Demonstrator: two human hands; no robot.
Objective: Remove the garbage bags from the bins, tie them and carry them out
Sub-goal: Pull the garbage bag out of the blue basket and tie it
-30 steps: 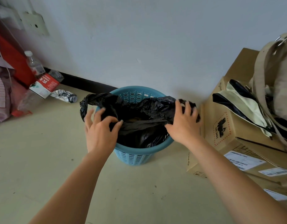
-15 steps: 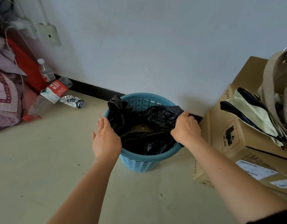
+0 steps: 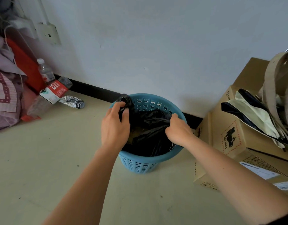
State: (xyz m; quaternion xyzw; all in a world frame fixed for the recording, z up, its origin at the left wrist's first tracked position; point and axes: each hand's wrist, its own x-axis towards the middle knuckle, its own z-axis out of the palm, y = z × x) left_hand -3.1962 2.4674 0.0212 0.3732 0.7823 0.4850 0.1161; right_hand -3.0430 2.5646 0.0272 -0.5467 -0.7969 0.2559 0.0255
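Black plastic garbage bag point(image 3: 149, 127) sits inside a round blue slotted plastic bin point(image 3: 140, 157) on the pale floor point(image 3: 42, 159), its mouth pulled in from the rim. Most of the bag is hidden below the bin's wall. Something brownish shows in its folds, too dim to identify.

The person's left hand point(image 3: 114, 125) grips a bunched corner of the bag at the far left of the rim, fingers curled round the plastic. The right hand point(image 3: 179, 130) clutches the bag's edge on the right side, its fingertips buried in the folds.

Just beside the bin on the right stand stacked brown cardboard boxes point(image 3: 229, 135), cut off by the frame. A cream and black folded cloth point(image 3: 253, 117) and a beige strapped bag point(image 3: 276, 82) lie on top.

Farther left, against the black skirting point(image 3: 94, 90), lie a crumpled piece of silver foil point(image 3: 71, 101), a red-labelled clear bottle point(image 3: 56, 90) on its side and a small clear plastic bottle point(image 3: 45, 71) standing upright. Pink and red fabric point(image 3: 5, 98) is half out of view. A white wall socket point(image 3: 49, 35) sits on the white wall above.
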